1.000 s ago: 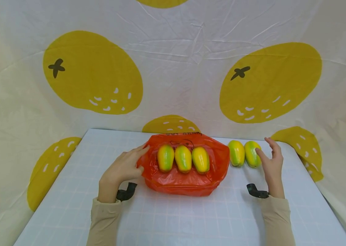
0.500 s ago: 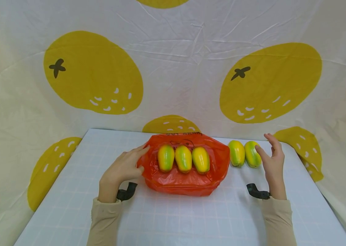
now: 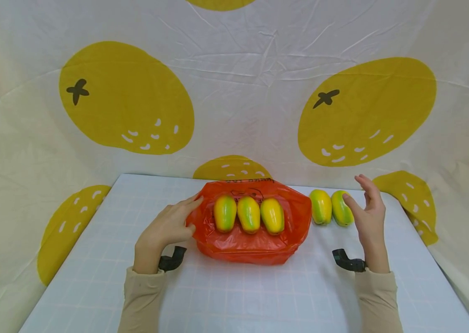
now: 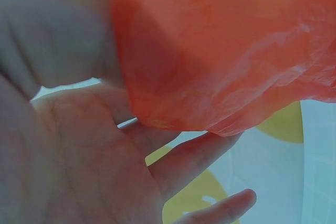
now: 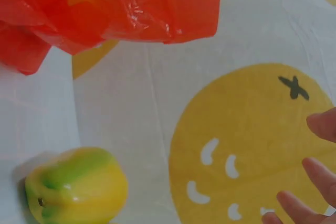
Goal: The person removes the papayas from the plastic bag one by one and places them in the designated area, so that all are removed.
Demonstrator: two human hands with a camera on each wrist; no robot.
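Observation:
A red plastic bag [image 3: 251, 253] lies spread with its mouth facing up. Three yellow-green fruits that look like papayas [image 3: 249, 215] sit side by side within it. My left hand [image 3: 167, 226] touches the bag's left rim, thumb and fingers spread apart; in the left wrist view the bag [image 4: 226, 51] hides the thumb tip and some fingertips. Two more papayas [image 3: 320, 207] stand to the right of the bag. Beside the outer papaya [image 3: 342, 210], my right hand [image 3: 369, 219] is raised with thumb and fingers apart, holding nothing. The right wrist view shows a gap between its fingers and a papaya [image 5: 79, 187].
A pale table with a grid pattern [image 3: 243, 300] bears everything. Behind and around it hangs a light cloth [image 3: 243, 106] printed with big yellow fruits. Each wrist carries a black camera mount [image 3: 347, 261].
My right hand has shifted slightly up, its fingers higher and the thumb a little more over the outer papaya. The left hand, bag and papayas look unmoved.

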